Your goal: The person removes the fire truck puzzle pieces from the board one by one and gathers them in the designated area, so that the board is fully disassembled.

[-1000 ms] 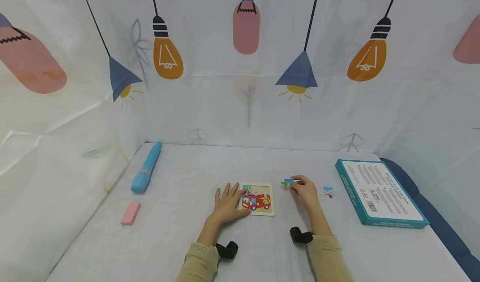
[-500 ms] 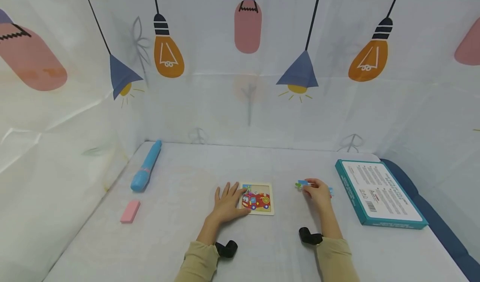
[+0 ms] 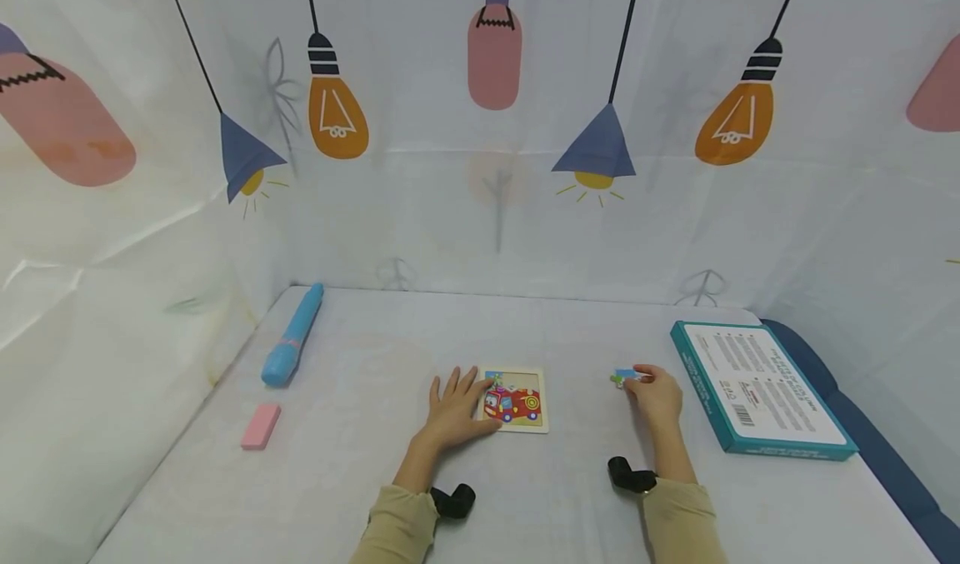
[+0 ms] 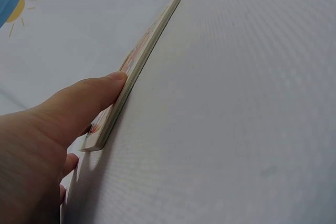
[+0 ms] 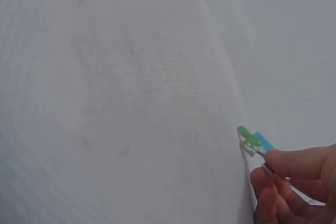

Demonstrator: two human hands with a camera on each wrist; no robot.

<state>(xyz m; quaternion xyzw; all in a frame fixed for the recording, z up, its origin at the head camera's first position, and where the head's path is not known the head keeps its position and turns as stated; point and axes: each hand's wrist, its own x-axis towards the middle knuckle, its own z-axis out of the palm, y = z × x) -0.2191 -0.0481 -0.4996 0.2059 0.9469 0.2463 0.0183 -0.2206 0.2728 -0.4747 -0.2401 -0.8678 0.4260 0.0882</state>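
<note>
A square wooden jigsaw puzzle board [image 3: 513, 400] with a red fire engine picture lies mid-table, its upper right part bare. My left hand [image 3: 455, 408] rests on its left side with fingers spread; in the left wrist view the thumb [image 4: 89, 98] presses on the board's edge. To the right of the board, my right hand [image 3: 657, 395] pinches a blue and green puzzle piece [image 3: 621, 376] between thumb and fingers. The right wrist view shows this puzzle piece [image 5: 253, 141] at the fingertips, close over the tabletop. The loose piece farther right is hidden behind the right hand.
A teal box [image 3: 765, 389] with a white printed face lies at the right. Over on the left are a blue microphone-shaped object [image 3: 288, 343] and a pink block [image 3: 261, 426]. White sheeting printed with lamps stands behind the white table [image 3: 390, 339].
My right hand has carried the pinched puzzle piece rightward, away from the board, now covering the loose piece at the right. The left hand and board have stayed in place.
</note>
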